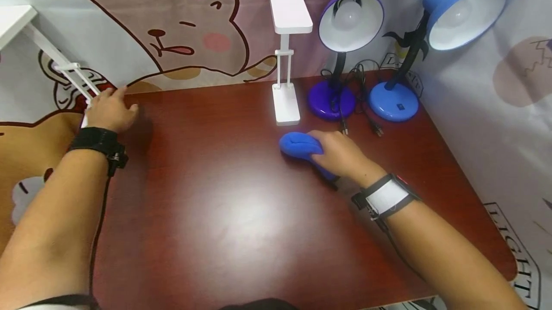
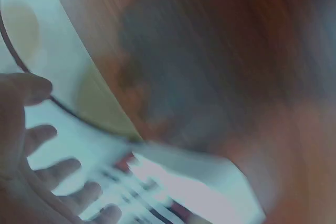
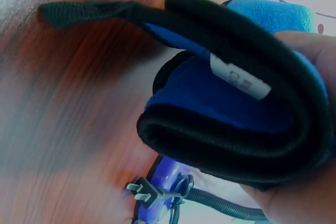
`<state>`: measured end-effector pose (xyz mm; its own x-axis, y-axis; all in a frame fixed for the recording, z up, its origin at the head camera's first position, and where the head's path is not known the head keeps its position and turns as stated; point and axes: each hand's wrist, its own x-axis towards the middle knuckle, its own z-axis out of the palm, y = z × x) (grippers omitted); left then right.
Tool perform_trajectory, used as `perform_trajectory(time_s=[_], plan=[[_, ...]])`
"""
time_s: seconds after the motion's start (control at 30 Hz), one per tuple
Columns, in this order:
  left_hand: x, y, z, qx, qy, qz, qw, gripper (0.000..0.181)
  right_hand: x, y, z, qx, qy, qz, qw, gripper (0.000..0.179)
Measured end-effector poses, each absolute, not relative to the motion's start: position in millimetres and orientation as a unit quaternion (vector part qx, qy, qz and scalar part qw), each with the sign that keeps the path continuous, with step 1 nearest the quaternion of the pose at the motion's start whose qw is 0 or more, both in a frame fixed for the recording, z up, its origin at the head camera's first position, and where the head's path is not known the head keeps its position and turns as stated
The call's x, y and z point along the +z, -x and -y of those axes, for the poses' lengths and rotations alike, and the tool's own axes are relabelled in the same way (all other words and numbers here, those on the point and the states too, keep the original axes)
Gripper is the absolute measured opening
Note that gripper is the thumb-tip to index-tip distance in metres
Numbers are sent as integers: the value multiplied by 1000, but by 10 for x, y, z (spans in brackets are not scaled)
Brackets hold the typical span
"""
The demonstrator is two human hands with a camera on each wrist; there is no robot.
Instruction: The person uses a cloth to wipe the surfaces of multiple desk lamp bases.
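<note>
My right hand [image 1: 340,154] grips a folded blue cloth [image 1: 300,145] low over the brown table. Up close in the right wrist view, the cloth [image 3: 220,98] shows thick black edging, a black loop and a small white label. At the table's far left corner, my left hand [image 1: 109,110] reaches toward a white desk lamp [image 1: 56,53], its fingers loosely spread. In the left wrist view those fingers [image 2: 58,174] are relaxed beside the lamp's white base [image 2: 205,182]. Whether they touch the lamp I cannot tell, as the hand hides part of the base.
A second white lamp [image 1: 286,104] stands at the table's back edge. To its right are a purple lamp [image 1: 331,101] and a blue lamp [image 1: 394,102], with black cords and plugs [image 1: 375,128] between them. Printed curtains [image 1: 172,27] border the brown table [image 1: 207,166].
</note>
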<state>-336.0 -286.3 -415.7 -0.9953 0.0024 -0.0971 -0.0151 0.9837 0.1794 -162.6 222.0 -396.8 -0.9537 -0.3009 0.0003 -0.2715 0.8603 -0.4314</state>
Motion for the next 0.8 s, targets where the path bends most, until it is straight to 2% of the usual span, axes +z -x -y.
perform_trajectory(time_s=[0.13,0.33,0.53,0.8], plan=[[-4237,3234,3347,95,64,-989,88,72,-3972,1637,-2214,-208,142,-967,42,44],[-4328,3097,3576,110,72,-982,134,71,-3975,1642,-2225,-211,142,-966,43,44],[-4366,3039,3461,129,82,-982,107,65,-3975,1639,-2201,-209,143,-966,43,44],[-4405,2955,3081,119,74,-985,102,67,-3977,1639,-2143,-213,136,-966,59,46]])
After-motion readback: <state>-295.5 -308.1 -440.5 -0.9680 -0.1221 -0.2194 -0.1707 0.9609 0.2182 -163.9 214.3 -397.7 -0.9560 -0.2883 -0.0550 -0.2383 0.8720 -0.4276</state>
